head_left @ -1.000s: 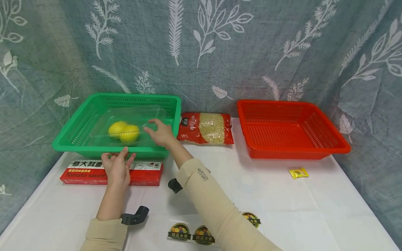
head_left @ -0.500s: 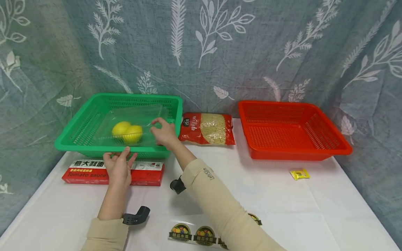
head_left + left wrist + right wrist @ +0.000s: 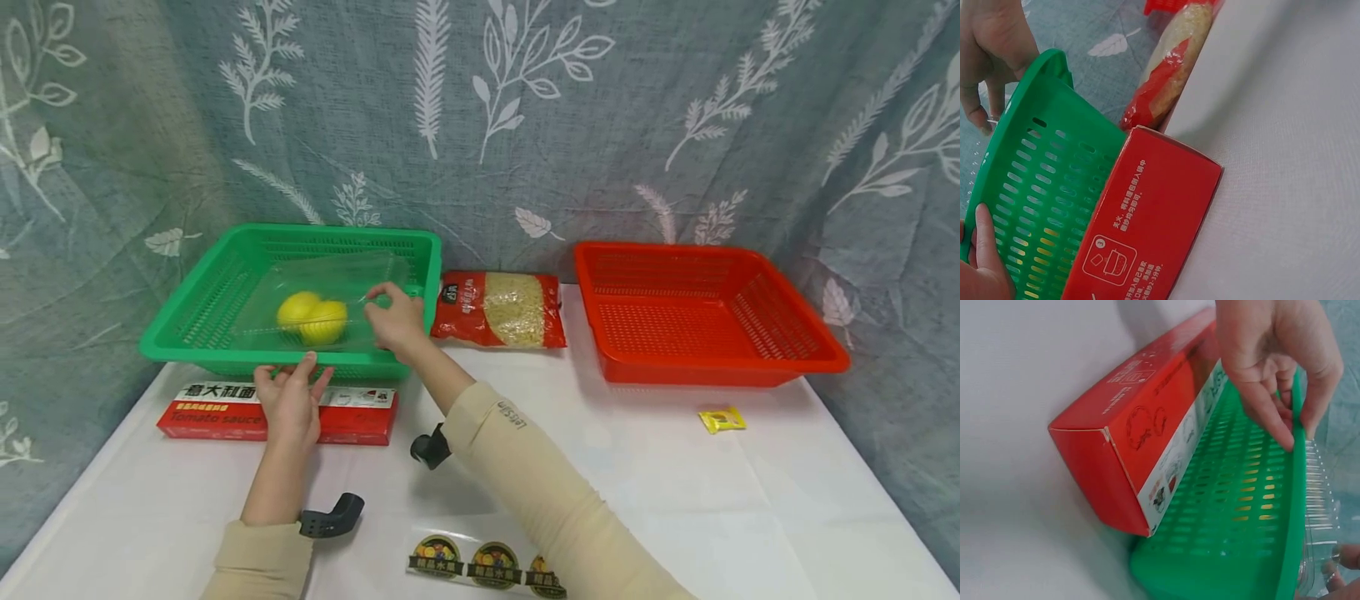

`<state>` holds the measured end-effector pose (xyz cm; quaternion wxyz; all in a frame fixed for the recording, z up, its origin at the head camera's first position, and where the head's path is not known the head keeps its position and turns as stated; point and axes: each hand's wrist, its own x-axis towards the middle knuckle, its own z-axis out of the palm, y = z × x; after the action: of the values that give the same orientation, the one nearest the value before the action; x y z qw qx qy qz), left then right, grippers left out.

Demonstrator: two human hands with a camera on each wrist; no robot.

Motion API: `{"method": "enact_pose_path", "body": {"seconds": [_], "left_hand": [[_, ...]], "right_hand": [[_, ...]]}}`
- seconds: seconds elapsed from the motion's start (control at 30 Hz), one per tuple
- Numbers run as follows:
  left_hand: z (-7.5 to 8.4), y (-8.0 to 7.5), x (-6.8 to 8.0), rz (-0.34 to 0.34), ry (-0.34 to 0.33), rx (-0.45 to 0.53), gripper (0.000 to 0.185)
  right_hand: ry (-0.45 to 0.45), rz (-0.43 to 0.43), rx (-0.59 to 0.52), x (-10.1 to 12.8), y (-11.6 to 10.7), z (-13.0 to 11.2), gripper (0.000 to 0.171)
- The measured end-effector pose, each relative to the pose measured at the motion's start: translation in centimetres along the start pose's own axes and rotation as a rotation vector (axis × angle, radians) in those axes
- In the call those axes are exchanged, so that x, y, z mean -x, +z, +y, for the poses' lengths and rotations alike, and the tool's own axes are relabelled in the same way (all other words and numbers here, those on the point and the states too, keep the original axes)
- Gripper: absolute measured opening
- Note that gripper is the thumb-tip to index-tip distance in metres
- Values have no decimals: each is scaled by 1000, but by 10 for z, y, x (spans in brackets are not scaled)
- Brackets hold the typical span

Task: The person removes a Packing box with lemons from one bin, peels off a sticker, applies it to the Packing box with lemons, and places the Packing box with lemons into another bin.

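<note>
**A:** ok head view first, what's in the baskets? The green basket (image 3: 210, 296) has a clear plastic box (image 3: 322, 287) sitting in it, with two yellow lemons (image 3: 313, 317) inside. The red basket (image 3: 705, 312) on the right looks bare.

**B:** yep. Right hand (image 3: 396, 321) pinches the near right corner of that box, fingers curled on its edge. Left hand (image 3: 288, 404) has relaxed fingers, tips resting on the basket's front rim. Red carton (image 3: 352, 412) lies just in front of the basket, noodle bag (image 3: 501, 308) between the two baskets, small yellow packet (image 3: 722, 419) on the white table (image 3: 675, 500).

**A:** left wrist view: slotted green plastic wall, glossy carton touching it, left fingertip (image 3: 985, 231) on the rim, and the right hand's up top.

**B:** right wrist view: left hand (image 3: 1275, 369) straddles the rim, fingers straight-ish. The box (image 3: 1322, 506) shows ribbed see-through plastic, thin and shiny. Right fingertips (image 3: 1335, 575) barely peek in at the corner.
</note>
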<state>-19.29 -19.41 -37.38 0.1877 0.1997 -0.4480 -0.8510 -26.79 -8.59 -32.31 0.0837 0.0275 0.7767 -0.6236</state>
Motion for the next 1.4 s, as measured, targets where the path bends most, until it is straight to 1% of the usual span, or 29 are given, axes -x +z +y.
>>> {"method": "enact_pose_path", "body": {"seconds": [0.13,0.2,0.47,0.63,0.73,0.9,0.97,1.17,1.4], "left_hand": [[-2,1,0,0,-6,-7,36],[-2,1,-1,-2,-6,-10,35],[1,0,-1,6,-3,-7,31],[1,0,0,5,-5,-40,31],[1,-1,0,3,-4,-47,31],[0,0,0,2,4,-31,32],[-1,-1,-1,3,5,-28,32],[-2,-2,-1,4,5,-48,32],[-2,-2,-1,1,2,-32,31]], "right_hand": [[3,27,-25,2,-1,-1,12],[-14,31,-36,3,-2,-3,14],[-81,-2,-109,9,-15,-10,18],[-87,17,-102,12,-24,-13,19],[-92,18,-101,13,-28,-13,27],[-99,-42,-127,15,-35,-14,52],[-84,-62,-143,16,-37,-15,57],[-22,-76,-182,19,-43,-17,59],[-36,-103,-202,20,-48,-17,63]]}}
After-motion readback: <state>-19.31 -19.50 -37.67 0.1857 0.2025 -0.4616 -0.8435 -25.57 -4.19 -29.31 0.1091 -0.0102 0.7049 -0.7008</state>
